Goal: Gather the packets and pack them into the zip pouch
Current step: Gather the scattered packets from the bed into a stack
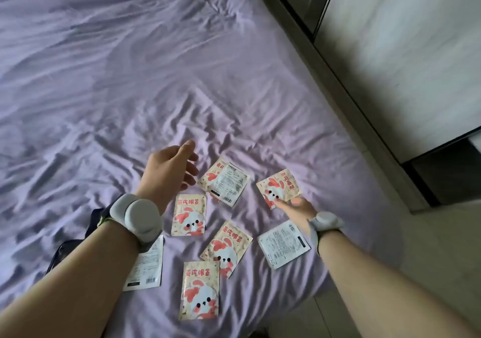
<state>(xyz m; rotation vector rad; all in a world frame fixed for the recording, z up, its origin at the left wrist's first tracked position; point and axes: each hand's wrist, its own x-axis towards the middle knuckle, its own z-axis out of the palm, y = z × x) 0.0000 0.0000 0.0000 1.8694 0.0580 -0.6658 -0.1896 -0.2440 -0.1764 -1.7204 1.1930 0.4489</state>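
Several flat packets with a red-and-white rabbit print lie scattered on the purple bedsheet [130,77]. My left hand [171,164] hovers open, fingers spread, just left of a face-down packet [225,181]. My right hand [296,207] reaches forward, fingertips touching the lower edge of the far-right rabbit packet [277,186]; it holds nothing. Other packets lie near the middle [189,214], lower middle [226,246], at the front [200,289], face-down on the right [282,244], and partly under my left wrist [145,270]. A dark pouch [65,249] shows beneath my left forearm, mostly hidden.
The bed's right edge runs diagonally; beyond it are pale floor tiles [338,311] and a white wardrobe front [403,51] with a dark frame. Both wrists carry grey bands. The sheet is wrinkled around the packets.
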